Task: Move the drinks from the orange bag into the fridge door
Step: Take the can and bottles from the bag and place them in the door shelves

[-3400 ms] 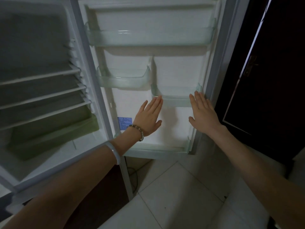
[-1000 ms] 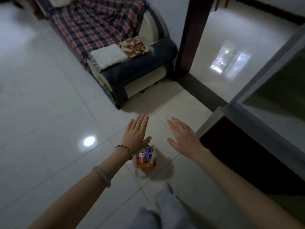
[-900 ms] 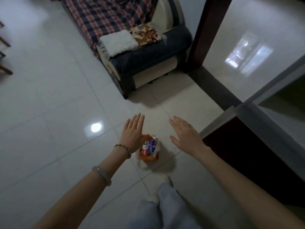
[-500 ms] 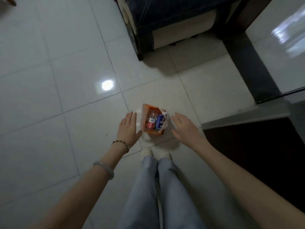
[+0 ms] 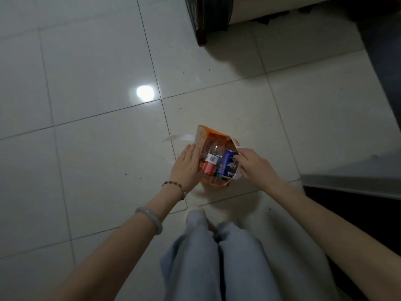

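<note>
Orange bag (image 5: 202, 139) stands open on the tiled floor (image 5: 97, 148), between the two hands. Inside: a clear bottle with red label (image 5: 212, 160) nearer the left hand, a blue can (image 5: 227, 162) against the right. Left hand (image 5: 187, 167) flat, fingers together, pressed on the bag's outer side. Right hand (image 5: 255, 165) curls its fingers onto the can at the bag's rim; full grip unclear.

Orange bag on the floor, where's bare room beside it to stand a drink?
Bare tiles lie left of the left hand and beyond the orange bag toward the sofa base. Crowded: inside the bag, around the bottle and blue can, and by the right hand.
</note>
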